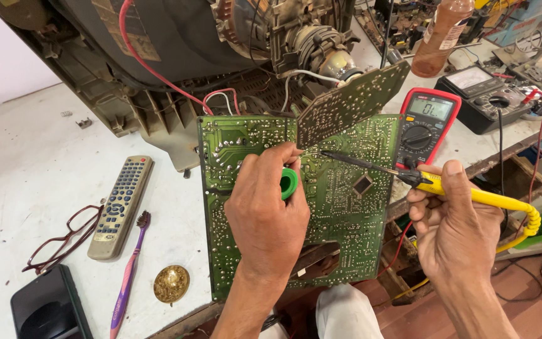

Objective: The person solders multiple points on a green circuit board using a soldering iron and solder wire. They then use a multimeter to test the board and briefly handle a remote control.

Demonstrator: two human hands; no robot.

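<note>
A remote control lies far left. The left hand grips a green solder spool over the green circuit board; the right hand clasps a yellow soldering iron, tip on the board's middle.

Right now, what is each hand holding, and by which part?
Right hand grips the yellow soldering iron by its handle. Left hand holds a small green spool, fingers wrapped around it.
</note>
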